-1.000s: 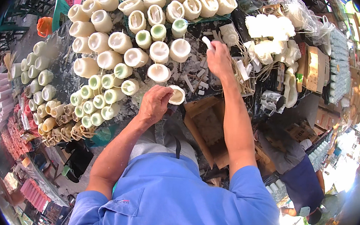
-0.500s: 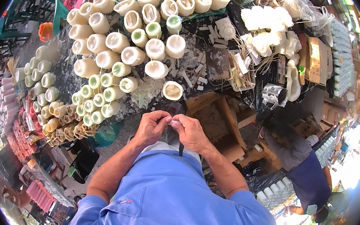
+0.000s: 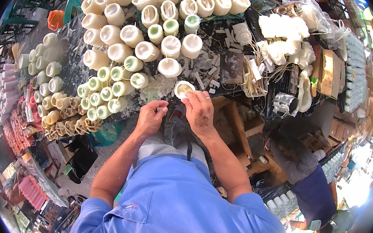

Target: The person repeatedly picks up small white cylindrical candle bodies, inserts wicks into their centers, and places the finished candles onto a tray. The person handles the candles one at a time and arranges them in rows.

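A single cream wax cup, with a tan inside, stands at the near edge of the dark table. My right hand reaches to its near rim, fingers pinched on a small white piece, perhaps wax, at the cup's opening. Beside it, my left hand hovers just off the table edge with thumb and fingers drawn together; whether anything is in them I cannot make out. Many cream wax candles with hollow tops stand beyond and to the left, and smaller pale green ones are grouped nearer.
White scraps and wax crumbs litter the table. Wicks, a silver can and white wax lumps lie to the right. Open cardboard boxes sit below the edge. Another person bends over at the right.
My hands have come apart from a shared pinch near my waist. The right one has moved forward to the wax cup; the left has shifted slightly forward. The whole view has shifted a little.
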The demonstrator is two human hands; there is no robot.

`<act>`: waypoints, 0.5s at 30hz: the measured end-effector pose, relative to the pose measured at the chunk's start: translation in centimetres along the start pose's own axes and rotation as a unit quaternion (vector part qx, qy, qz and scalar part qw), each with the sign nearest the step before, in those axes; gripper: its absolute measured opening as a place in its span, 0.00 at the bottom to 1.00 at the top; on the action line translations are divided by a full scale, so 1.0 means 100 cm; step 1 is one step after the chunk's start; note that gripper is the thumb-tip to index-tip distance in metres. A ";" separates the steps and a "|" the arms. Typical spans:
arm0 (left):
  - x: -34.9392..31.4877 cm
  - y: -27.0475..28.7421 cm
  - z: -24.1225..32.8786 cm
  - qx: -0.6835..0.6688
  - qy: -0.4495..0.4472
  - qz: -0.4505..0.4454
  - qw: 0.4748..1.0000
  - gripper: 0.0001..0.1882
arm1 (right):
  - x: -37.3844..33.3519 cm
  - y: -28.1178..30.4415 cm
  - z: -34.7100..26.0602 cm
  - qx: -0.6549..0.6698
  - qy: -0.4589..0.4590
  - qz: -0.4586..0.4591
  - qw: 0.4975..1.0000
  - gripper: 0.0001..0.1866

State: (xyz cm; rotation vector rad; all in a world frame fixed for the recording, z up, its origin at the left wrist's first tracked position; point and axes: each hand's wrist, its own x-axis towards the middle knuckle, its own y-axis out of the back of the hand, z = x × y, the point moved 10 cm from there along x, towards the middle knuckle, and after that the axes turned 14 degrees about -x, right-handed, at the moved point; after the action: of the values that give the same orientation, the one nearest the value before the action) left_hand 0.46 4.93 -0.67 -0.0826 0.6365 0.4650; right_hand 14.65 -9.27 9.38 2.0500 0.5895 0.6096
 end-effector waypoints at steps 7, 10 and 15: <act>-0.008 -0.011 0.027 -0.084 -0.085 -0.008 0.993 0.17 | 0.000 0.003 -0.003 -0.003 0.010 -0.002 1.000 0.11; -0.007 -0.030 0.012 -0.275 0.039 -0.036 0.960 0.20 | -0.015 0.002 0.005 0.147 -0.065 -0.089 0.983 0.13; -0.005 -0.056 0.015 -0.324 0.081 -0.067 0.940 0.22 | -0.028 0.004 0.003 0.232 -0.063 -0.159 0.957 0.13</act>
State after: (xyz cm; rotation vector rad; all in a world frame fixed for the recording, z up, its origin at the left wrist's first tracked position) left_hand 3.42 0.00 0.49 -0.7923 0.6129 0.5246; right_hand 12.74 -11.33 9.01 2.3320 1.0371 0.1531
